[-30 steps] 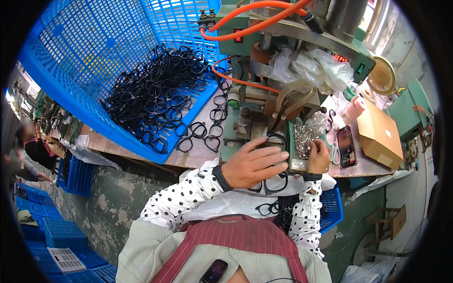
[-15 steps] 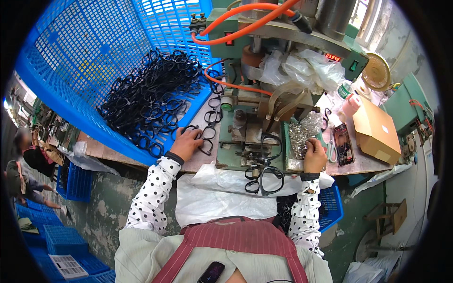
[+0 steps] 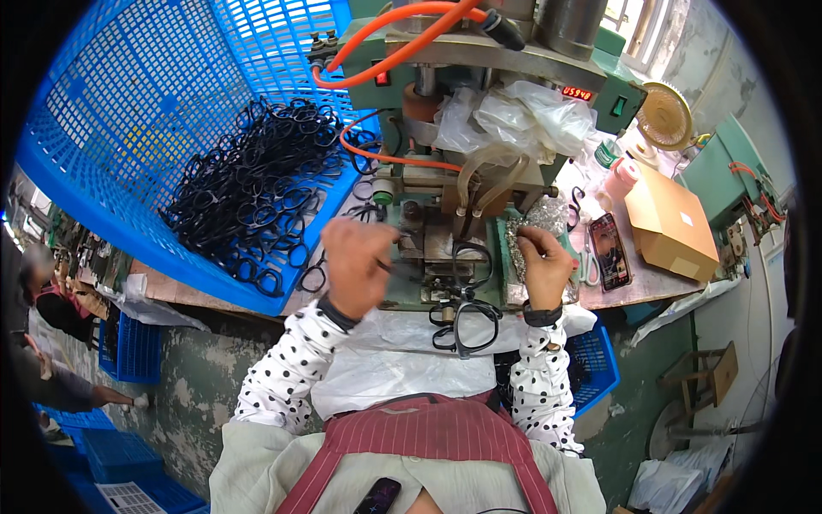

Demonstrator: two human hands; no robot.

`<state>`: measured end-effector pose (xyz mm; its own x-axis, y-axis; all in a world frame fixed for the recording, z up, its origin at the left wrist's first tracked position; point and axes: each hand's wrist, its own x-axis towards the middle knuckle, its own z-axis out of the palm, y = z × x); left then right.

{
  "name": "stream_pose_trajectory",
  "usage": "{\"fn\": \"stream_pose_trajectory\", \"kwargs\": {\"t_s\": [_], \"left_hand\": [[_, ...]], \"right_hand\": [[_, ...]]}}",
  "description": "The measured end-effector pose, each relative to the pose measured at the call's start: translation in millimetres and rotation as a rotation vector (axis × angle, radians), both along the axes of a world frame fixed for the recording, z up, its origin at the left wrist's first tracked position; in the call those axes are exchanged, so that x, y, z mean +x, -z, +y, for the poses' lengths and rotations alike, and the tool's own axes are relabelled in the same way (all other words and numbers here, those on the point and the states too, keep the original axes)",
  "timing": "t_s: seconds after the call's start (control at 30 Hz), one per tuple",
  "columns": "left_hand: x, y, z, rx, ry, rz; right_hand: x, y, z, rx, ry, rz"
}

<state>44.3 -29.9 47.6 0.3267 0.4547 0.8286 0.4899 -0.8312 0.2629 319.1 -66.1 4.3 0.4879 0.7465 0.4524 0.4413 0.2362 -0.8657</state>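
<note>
My left hand (image 3: 351, 267), smeared by motion, is raised at the left front of the green press (image 3: 402, 295). Its fingers are closed on a dark, blurred eyeglass frame (image 3: 404, 272). My right hand (image 3: 546, 272) has thumb and fingertips pinched together above a tray of small shiny metal pieces (image 3: 516, 257); whatever is between them is too small to make out. Between the hands, a black eyeglass frame (image 3: 491, 313) stands at the front of the press's metal fixture, one lens ring up against it and the other lower down.
A large blue basket (image 3: 163, 248) heaped with black eyeglass frames (image 3: 248, 180) stands at the left. To the right lie scissors (image 3: 589, 267), a phone (image 3: 608, 253) and an open cardboard box (image 3: 672, 223). Orange hoses (image 3: 398, 62) arch over the press, where plastic bags (image 3: 522, 116) lie.
My left hand has lifted away from beside the basket and moved right toward the press, carrying an eyeglass frame. My right hand stays at the metal pieces, fingertips slightly raised. The view has shifted slightly.
</note>
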Motion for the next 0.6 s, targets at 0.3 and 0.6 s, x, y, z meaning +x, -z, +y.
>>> {"fn": "stream_pose_trajectory", "kwargs": {"t_s": [0.3, 0.6], "left_hand": [[55.7, 1.0, -22.0, 0.087, 0.435, 0.158], [48.5, 11.9, -35.6, 0.197, 0.547, 0.192]], "right_hand": [[-52.4, -40.1, -11.6, -0.025, -0.280, 0.396], [-74.7, -47.7, 0.4, 0.007, -0.245, 0.427]]}}
